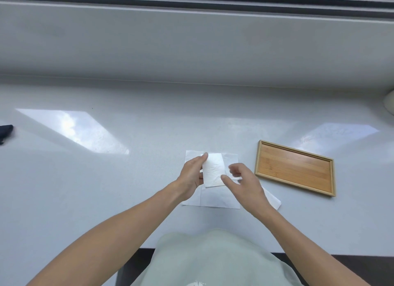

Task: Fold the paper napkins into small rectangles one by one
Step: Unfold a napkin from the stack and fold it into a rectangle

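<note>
A small folded white napkin rectangle [213, 171] is held just above the table by my left hand [193, 175], which pinches its left edge between thumb and fingers. My right hand [242, 182] hovers beside the rectangle's lower right corner with fingers loosely spread, and I cannot tell if its thumb touches the paper. Under both hands an unfolded white napkin [213, 198] lies flat on the white table. Another white napkin [274, 200] sticks out from under my right wrist.
A shallow wooden tray [295, 167] with nothing in it lies to the right of the napkins. A dark object [5, 131] sits at the far left edge and a pale rounded object [389, 103] at the far right. A raised ledge runs behind the table.
</note>
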